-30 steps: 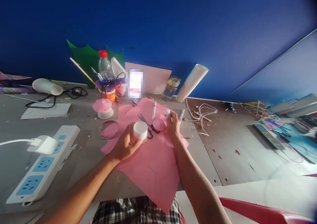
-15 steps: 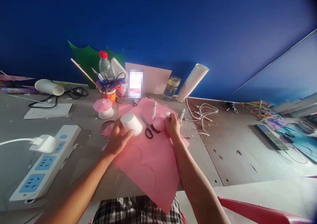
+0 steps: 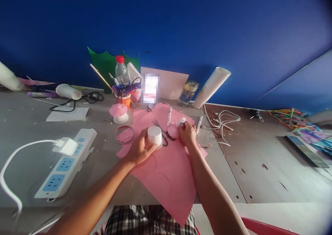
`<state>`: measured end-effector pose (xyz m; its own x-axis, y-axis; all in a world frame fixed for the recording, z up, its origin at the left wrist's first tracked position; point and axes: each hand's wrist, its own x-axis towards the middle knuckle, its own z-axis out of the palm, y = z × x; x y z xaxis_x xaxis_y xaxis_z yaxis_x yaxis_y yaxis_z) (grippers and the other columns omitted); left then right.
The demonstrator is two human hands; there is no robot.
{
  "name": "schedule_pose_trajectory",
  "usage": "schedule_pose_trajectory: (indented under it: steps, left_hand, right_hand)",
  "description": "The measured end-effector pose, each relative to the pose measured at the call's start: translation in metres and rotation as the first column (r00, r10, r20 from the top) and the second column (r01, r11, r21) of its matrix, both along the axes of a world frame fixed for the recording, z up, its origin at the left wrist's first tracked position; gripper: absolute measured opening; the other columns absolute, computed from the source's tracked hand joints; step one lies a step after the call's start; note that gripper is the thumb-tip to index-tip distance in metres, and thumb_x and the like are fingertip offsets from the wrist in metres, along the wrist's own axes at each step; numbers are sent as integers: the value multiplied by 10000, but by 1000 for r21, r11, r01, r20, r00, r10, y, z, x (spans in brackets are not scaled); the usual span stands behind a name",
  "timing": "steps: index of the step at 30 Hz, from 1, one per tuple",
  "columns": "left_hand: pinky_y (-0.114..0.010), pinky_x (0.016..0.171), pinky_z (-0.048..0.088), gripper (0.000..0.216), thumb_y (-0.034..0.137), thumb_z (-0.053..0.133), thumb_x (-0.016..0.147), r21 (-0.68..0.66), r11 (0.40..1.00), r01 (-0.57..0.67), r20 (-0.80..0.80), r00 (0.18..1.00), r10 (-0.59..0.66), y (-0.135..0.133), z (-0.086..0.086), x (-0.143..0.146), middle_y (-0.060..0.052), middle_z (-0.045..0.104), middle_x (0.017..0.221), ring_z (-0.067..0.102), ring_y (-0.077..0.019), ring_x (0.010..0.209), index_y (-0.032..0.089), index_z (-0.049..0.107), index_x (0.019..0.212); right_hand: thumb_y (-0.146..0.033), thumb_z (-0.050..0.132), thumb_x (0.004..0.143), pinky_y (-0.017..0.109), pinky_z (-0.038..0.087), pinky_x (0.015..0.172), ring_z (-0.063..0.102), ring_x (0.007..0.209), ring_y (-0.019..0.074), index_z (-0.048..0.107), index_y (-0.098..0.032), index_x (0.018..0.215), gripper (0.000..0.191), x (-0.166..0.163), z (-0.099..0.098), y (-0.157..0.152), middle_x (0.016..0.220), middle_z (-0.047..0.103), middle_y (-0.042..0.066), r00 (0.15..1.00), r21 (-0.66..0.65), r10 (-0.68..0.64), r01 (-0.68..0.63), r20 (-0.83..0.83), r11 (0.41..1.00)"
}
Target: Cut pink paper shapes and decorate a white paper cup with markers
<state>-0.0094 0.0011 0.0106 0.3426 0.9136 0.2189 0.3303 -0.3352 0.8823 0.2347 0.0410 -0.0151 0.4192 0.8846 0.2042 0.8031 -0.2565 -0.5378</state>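
Observation:
My left hand (image 3: 141, 148) is wrapped round the side of an upside-down white paper cup (image 3: 155, 134), over the pink paper sheet (image 3: 166, 179). My right hand (image 3: 188, 133) is closed on a small white tube-like item (image 3: 182, 120), its kind unclear because the fingers cover much of it. Beside that hand lies a round pink paper disc (image 3: 173, 131). Black-handled scissors (image 3: 164, 138) rest between the two hands, partly behind the cup. Faint curved lines show on the sheet.
A roll of tape (image 3: 114, 135) lies left of the sheet, below a pink-topped cup (image 3: 120, 115). White markers (image 3: 169, 116) lie on the sheet. A power strip (image 3: 66, 164) is at left. Behind stand a stack of cups (image 3: 212, 87), a glass bottle (image 3: 188, 93) and a lit screen (image 3: 151, 88).
The whole view has shifted, moving the table's things rightward in the picture. My left hand has brought the cup nearer the scissors and stood it straighter. My right hand stays by the disc.

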Motion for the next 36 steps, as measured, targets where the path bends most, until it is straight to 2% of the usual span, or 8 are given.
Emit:
schedule_pose_trajectory:
  steps: [10,14,19,23,32,36]
  left_hand:
    - [-381,958,469,530,274,609,787,1,1000,16,-13,1000,-16,-1,2,1,-102,576,1215,560,-240,1119,199,406,1271]
    - [-393,979,459,527,264,589,794,35,999,22,-24,999,-21,0,-3,1,-111,567,1219,554,-241,1131,192,393,1277]
    - [-449,1104,334,736,206,573,768,56,998,5,-6,1000,-5,1,-17,0,-173,400,1415,395,-284,1323,162,220,1413]
    - [-464,1116,315,774,182,556,767,-15,1000,27,18,999,-26,2,-21,-2,-159,397,1423,394,-279,1322,175,175,1440]
    - [-506,1130,273,774,159,554,748,-16,999,42,4,999,-42,2,-16,-2,-179,351,1448,348,-299,1353,160,192,1432]
    - [-504,1132,273,756,171,564,755,5,999,48,-20,999,-48,1,-11,-2,-178,359,1444,348,-294,1355,163,215,1425]
  right_hand:
    - [-312,497,784,355,307,837,481,909,241,597,-207,782,145,-1,0,0,816,650,39,1000,-33,-22,22,17,999]
    - [-327,492,791,362,307,847,480,911,242,599,-210,774,160,-2,1,-1,815,649,41,1000,-37,-24,25,15,999]
    - [-306,477,783,356,316,825,479,890,237,575,-207,744,144,-2,2,-2,795,640,41,1000,-33,-22,22,17,999]
    - [-296,474,768,354,326,806,476,860,230,535,-206,705,126,-1,1,-2,778,630,39,1000,-32,-18,19,13,999]
    - [-278,467,737,343,369,770,490,777,211,504,-209,744,79,4,1,0,760,606,38,998,13,-55,55,-17,998]
    - [-298,489,742,325,377,766,504,765,200,518,-209,745,94,0,4,-1,769,616,33,999,48,-33,34,-24,998]
